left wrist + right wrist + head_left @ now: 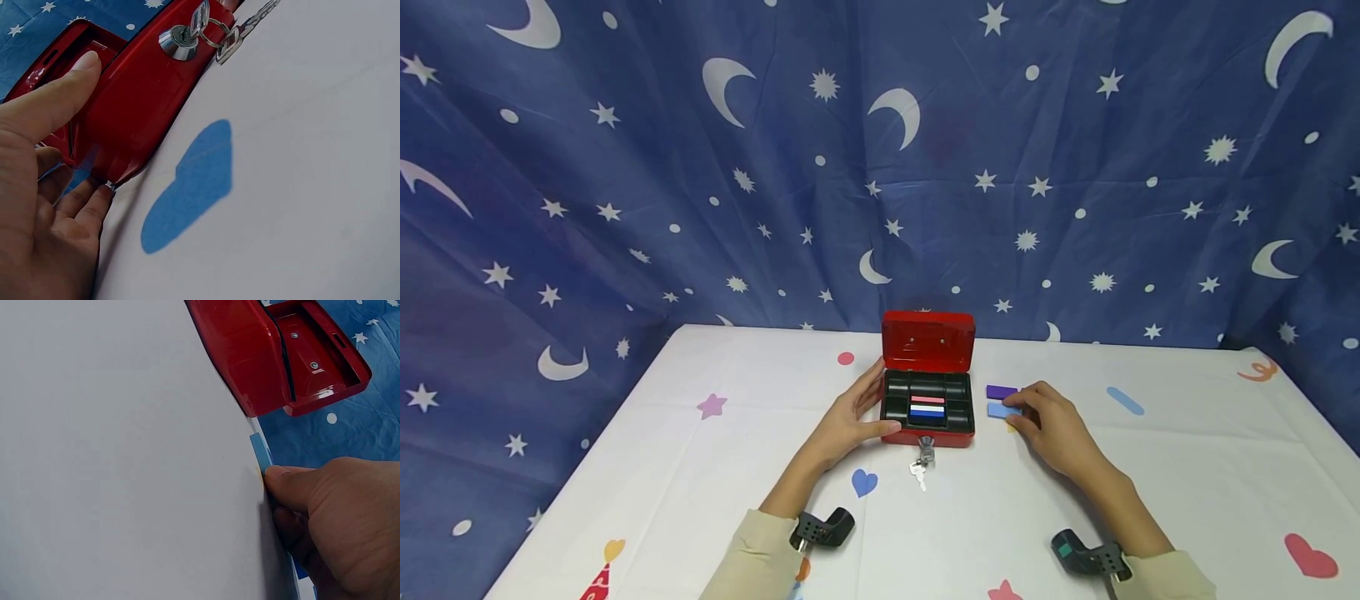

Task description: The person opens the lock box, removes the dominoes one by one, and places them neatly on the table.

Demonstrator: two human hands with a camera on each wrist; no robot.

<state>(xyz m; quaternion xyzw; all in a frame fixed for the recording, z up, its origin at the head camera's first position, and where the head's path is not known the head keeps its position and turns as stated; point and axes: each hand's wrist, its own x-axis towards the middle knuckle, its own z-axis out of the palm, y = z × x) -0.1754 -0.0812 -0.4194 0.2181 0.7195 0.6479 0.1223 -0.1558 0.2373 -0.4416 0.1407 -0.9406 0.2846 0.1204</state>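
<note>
A small red cash box stands with its lid raised, a black compartment tray inside. Pink, white and blue flat blocks lie in the tray's middle compartment. My left hand holds the box's left side, thumb over the front corner and fingers against the side wall. To the right of the box, my right hand pinches a light-blue flat block at its right end, close to the tabletop. Just behind it lies a purple flat block.
A key hangs on a ring from the lock at the box front. The white tablecloth carries printed hearts, stars and dots. A blue curtain with moons and stars rises behind the table.
</note>
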